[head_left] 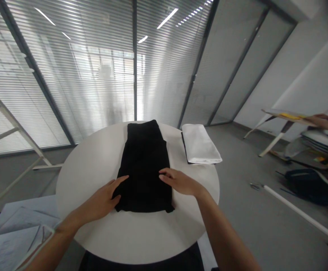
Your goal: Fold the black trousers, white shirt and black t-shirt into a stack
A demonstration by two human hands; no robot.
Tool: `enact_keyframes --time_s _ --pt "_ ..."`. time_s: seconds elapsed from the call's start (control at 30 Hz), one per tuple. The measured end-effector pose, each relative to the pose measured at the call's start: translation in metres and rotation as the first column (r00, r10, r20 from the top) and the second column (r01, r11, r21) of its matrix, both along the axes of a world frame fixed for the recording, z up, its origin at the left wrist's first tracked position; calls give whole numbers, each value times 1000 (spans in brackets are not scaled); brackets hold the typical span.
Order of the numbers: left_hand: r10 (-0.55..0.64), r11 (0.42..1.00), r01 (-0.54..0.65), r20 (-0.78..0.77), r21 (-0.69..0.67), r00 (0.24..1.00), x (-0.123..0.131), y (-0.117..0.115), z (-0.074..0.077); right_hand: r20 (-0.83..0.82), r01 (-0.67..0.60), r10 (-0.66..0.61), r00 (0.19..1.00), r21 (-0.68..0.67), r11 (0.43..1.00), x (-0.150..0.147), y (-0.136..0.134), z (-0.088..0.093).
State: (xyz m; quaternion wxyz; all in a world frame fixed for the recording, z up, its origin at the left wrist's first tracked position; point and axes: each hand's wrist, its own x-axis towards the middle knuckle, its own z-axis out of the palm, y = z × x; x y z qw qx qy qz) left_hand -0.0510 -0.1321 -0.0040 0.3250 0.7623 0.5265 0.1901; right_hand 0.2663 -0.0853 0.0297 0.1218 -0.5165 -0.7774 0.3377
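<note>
Looking down at a round white table (155, 241) with a folded black garment (144, 162) lying flat across its middle, running from about 12 o'clock to 6 o'clock. Can't tell what kind of garment it is from this angle, since the folds hide the shape.

Both hands are on it, and neither one is gripping anything. The left hand (100, 199) sits at about 9 o'clock from the table's center, open and palm down, with its fingers pressed on the garment's left side. The right hand (181, 182) is around 3 o'clock, also open and palm down, fingers loosely spread with just the front part lying on the black fabric.

At about 2 o'clock, near the table's edge, there's a folded white cloth (200, 145) on top of a dark layer, just beside the garment but not touching it. Farther out at roughly 3 o'clock, another person's hand (326, 122) reaches over a pale board (282, 116) with something yellow on it. Below that, a black backpack (307, 184) and a white pole (302, 212) lie on the grey floor. Sheets of paper (14, 244) sit at about 8 o'clock, and slatted blinds (79, 75) fill the glass wall at 12 o'clock.
</note>
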Motion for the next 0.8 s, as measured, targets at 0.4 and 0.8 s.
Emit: enact_keyframes --time_s 0.4,0.8 --pt "148 841 88 384 -534 911 -19 -14 19 -104 61 -98 990 -316 947 16 4 -18" --pt "368 868 -220 278 -446 888 -13 28 13 54 274 -274 960 10 962 -4 28 -31"
